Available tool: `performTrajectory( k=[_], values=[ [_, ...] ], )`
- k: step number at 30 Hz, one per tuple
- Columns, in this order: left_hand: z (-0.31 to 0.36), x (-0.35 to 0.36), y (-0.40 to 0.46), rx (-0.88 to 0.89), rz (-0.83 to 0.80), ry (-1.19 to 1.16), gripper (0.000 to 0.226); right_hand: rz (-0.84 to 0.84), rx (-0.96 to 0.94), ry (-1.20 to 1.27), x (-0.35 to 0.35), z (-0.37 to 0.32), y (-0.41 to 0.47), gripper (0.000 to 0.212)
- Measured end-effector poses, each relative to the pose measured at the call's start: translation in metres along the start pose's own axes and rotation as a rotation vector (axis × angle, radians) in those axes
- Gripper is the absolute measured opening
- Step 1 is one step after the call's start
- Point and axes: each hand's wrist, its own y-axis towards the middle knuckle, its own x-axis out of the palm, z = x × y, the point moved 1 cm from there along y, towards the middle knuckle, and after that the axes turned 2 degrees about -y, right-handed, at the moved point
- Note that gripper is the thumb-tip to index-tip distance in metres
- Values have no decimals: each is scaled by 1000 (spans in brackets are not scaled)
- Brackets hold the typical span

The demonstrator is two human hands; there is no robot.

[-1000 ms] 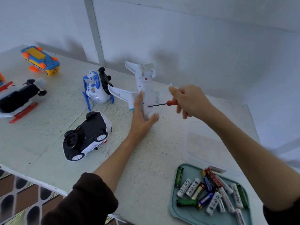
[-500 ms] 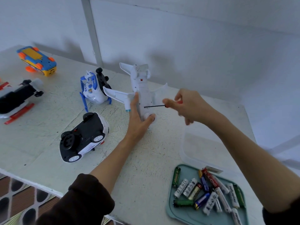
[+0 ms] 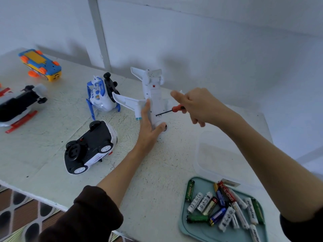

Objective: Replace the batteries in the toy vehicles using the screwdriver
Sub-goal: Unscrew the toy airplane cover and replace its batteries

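A white toy airplane (image 3: pixel 153 95) lies belly-up on the table, nose toward me. My left hand (image 3: pixel 148 130) holds its fuselage near the nose, thumb on one side and fingers round the other. My right hand (image 3: pixel 197 105) grips a small screwdriver (image 3: pixel 168 111) with a red handle. The dark tip of the screwdriver touches the plane's underside. A teal tray (image 3: pixel 185 229) at the front right holds several loose batteries (image 3: pixel 222 205).
An upturned black and white car (image 3: pixel 89 147) lies left of my left arm. Behind it stands a blue and white toy (image 3: pixel 100 96). A yellow and blue vehicle (image 3: pixel 41 64) and a black and red one (image 3: pixel 19 105) lie far left. A clear plastic lid (image 3: pixel 216 154) lies behind the tray.
My right hand has turned around the screwdriver, its thumb now raised. The tip stays on the plane's underside and my left hand keeps its hold.
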Motion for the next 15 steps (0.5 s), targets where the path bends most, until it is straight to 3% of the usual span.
performTrajectory(
  k=[6,8,12,15],
  values=[
    [4,2,-2,-5,-13,-29,78,147,-240,102,2,-2,0,4],
    [4,2,-2,-6,-13,-37,79,112,-199,112,1,1,1,10],
    [4,2,-2,-4,-16,-42,78,-31,4,-103,-1,7,5,58],
    [2,1,-1,-12,-7,-25,77,63,-57,-32,2,14,6,33]
  ],
)
